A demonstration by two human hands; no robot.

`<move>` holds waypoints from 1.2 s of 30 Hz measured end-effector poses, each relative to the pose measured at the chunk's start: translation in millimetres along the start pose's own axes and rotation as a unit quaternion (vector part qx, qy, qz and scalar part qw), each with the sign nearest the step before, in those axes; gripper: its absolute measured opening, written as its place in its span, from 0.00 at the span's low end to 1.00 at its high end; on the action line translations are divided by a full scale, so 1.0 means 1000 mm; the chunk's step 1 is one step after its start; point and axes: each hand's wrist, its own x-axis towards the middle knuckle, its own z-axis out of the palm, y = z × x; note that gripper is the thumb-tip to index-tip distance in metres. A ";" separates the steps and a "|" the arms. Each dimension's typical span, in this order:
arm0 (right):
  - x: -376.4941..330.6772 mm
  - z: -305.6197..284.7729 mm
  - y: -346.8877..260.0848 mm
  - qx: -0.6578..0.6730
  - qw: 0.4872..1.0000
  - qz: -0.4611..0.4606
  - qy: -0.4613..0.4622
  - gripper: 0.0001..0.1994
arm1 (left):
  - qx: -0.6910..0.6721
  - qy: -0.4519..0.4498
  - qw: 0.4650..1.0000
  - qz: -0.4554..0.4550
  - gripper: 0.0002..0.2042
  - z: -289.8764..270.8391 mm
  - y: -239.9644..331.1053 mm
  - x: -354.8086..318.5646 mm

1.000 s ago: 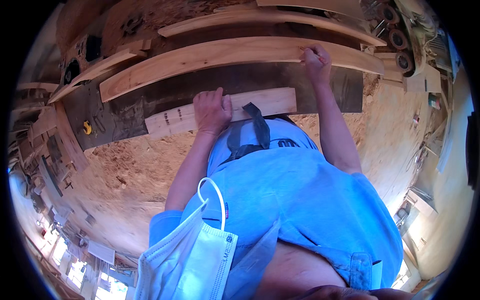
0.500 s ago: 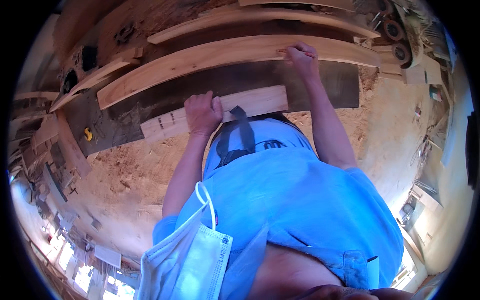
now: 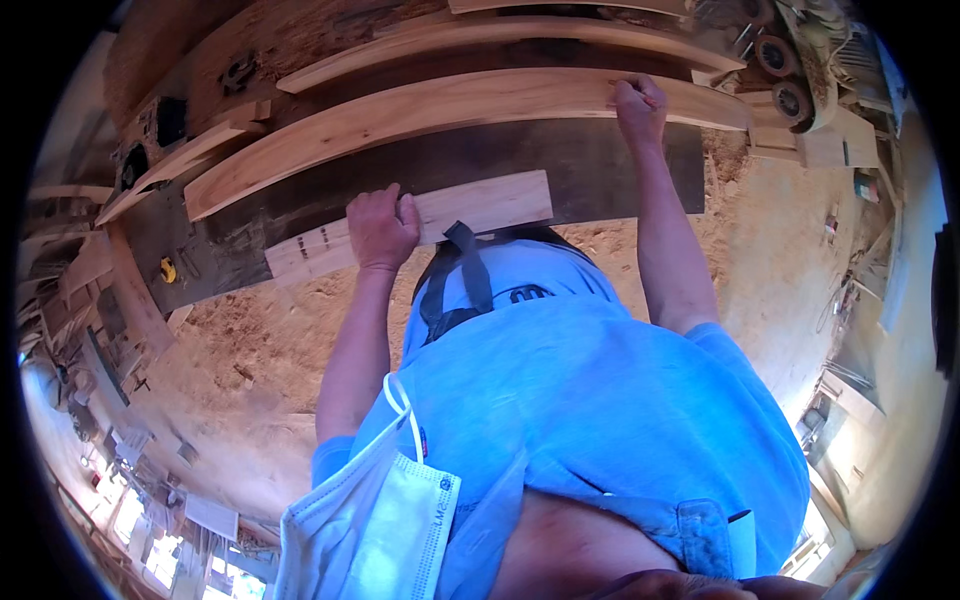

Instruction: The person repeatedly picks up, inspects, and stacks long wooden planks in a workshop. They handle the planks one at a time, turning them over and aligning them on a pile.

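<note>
My left hand (image 3: pixel 383 228) is closed over a short pale board (image 3: pixel 490 205) with dark marks near its left end. That board lies along the near edge of a dark worktop (image 3: pixel 590 155). Farther out, a long pale plank (image 3: pixel 400 115) stretches across the worktop. My right hand (image 3: pixel 645 112) is closed over the right part of this plank, holding a thin reddish pencil (image 3: pixel 614 104); most of it is hidden by the fingers.
A yellow tape measure (image 3: pixel 168 270) lies on the worktop's left end. Beyond the long plank runs another plank (image 3: pixel 480 38). Wheels (image 3: pixel 790 102) stand at the far right. Sawdust (image 3: pixel 235 340) covers the floor near me. A face mask (image 3: pixel 375 520) hangs before my shirt.
My right hand has moved right along the long plank, with the pencil still in it. My left hand stays on the short board; the view has shifted slightly.
</note>
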 end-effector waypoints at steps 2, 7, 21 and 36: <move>-0.004 -0.003 -0.006 0.001 1.000 0.007 -0.023 0.09 | 0.003 -0.011 1.000 -0.006 0.11 0.001 0.001 0.000; -0.012 -0.011 -0.028 -0.047 0.995 0.027 -0.089 0.11 | 0.018 0.007 1.000 0.003 0.10 0.002 0.001 -0.001; -0.006 -0.021 -0.018 -0.002 0.994 0.024 -0.105 0.10 | 0.036 0.022 0.999 -0.003 0.09 0.007 0.001 -0.003; 0.001 -0.035 -0.014 -0.025 0.992 0.005 -0.122 0.09 | 0.043 0.032 0.998 -0.017 0.09 0.007 0.002 -0.004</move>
